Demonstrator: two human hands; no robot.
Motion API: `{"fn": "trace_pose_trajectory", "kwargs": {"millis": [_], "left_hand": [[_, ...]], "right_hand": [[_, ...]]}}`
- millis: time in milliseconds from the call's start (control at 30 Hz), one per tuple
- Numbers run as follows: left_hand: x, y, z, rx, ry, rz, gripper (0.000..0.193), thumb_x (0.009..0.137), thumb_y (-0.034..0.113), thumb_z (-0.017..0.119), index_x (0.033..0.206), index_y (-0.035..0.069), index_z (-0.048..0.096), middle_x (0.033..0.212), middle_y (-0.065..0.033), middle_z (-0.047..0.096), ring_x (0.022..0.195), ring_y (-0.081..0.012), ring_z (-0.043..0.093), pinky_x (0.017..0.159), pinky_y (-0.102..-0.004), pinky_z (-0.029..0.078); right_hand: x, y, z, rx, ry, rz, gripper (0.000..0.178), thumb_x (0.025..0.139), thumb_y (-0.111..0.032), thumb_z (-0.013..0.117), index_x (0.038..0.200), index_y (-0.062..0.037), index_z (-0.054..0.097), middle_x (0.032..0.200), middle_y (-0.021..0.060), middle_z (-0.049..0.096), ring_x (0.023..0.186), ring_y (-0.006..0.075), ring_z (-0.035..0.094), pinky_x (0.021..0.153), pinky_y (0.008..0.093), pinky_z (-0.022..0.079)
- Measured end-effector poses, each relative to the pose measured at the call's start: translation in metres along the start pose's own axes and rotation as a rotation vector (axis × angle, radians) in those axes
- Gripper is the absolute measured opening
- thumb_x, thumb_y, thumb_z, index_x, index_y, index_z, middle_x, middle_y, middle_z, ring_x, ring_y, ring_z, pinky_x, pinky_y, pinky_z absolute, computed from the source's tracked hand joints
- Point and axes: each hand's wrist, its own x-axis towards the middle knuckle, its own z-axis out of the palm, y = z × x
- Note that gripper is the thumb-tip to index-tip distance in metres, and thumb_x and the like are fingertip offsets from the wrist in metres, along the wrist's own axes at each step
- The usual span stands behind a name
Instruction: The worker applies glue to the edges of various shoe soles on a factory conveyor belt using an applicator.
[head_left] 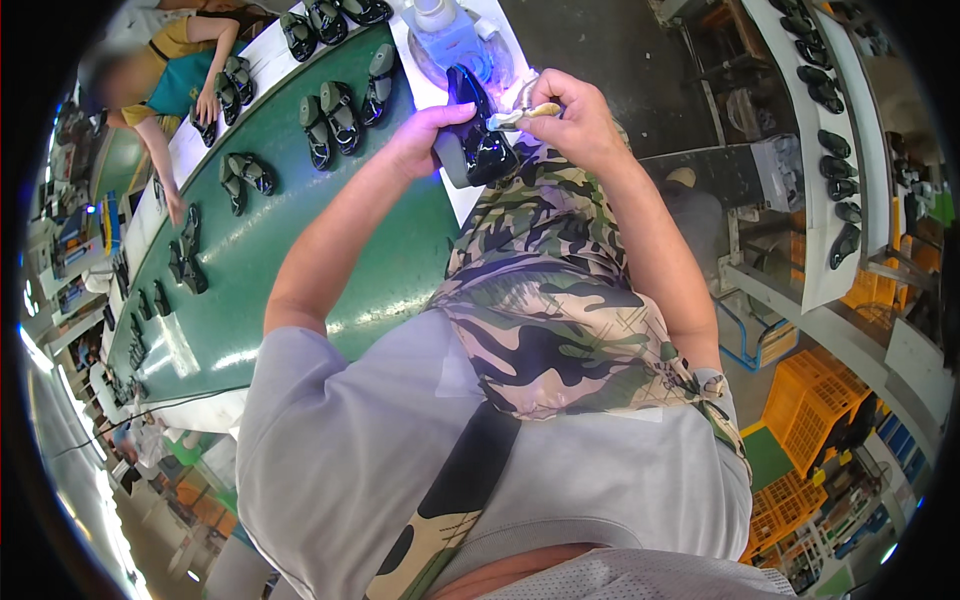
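A glossy black shoe [487, 150] is gripped in my left hand [425, 138], its grey inner part turned toward the left. My right hand [578, 122] pinches a crumpled whitish cloth [525, 116] against the shoe's right side. Just beyond the shoe, a clear bottle of bluish liquid [452, 45] stands in a round dish [425, 72] on a white board. Part of the dish is hidden behind the shoe.
A green work surface [300, 235] at left carries black shoes in pairs, among them a group of shoes [340, 118]. Beyond it, a co-worker [165, 70] reaches toward shoes. At right, a white shelf [828, 270] holds more shoes, with orange crates [812, 405] below.
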Motion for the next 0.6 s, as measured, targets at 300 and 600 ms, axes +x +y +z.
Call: {"fn": "trace_pose_trajectory", "kwargs": {"millis": [300,600], "left_hand": [[0.005,-0.011,0.001,-0.078,0.045,0.019,0.036,0.09,0.024,0.066,0.118,0.002,0.058,0.105,-0.0125,0.068,0.094,-0.0255,0.068,0.09,-0.0427,0.054],[0.008,-0.022,0.005,-0.236,0.027,0.072,0.039,0.092,0.027,0.061,0.12,0.001,0.056,0.111,-0.014,0.067,0.1,-0.0288,0.067,0.096,-0.0463,0.051]], "right_hand": [[-0.012,0.002,-0.007,0.024,-0.026,-0.074,0.019,0.074,-0.003,0.073,0.078,-0.0031,0.054,0.078,0.0033,0.061,0.074,0.0122,0.055,0.067,0.0297,0.045],[-0.02,-0.001,-0.018,0.016,-0.04,-0.176,0.023,0.075,0.003,0.071,0.076,-0.0049,0.049,0.096,0.0084,0.066,0.088,0.0145,0.059,0.077,0.0281,0.046]]}}
